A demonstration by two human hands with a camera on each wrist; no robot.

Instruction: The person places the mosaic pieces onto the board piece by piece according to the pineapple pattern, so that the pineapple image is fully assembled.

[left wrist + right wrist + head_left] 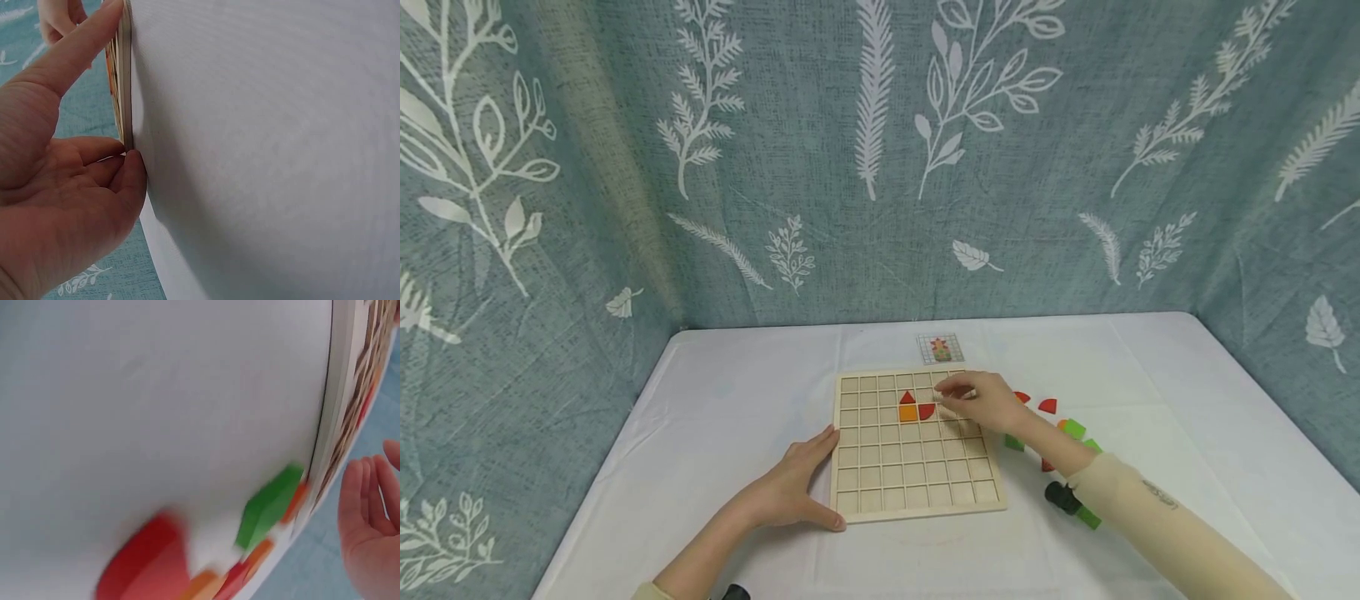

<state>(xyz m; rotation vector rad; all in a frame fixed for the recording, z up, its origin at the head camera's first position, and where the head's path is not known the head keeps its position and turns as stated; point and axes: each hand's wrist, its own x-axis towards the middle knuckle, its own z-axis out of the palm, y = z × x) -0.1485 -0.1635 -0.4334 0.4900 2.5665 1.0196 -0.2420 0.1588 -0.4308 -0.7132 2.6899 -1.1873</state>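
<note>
My head view looks forward and down from the near side, wide: tabletop [737, 383], board [891, 475], far curtain [820, 167]. Left wrist view: rolled sideways, facing far, close on the left hand [69, 187] at the board's edge. Right wrist view: also rolled, facing far, close over loose pieces [269, 506]. All three share board and curtain.

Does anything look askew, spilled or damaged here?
Nothing stands out. The red triangle and orange square appear to sit neatly in the grid board; loose pieces lie scattered beside it, with no visible damage.
</note>
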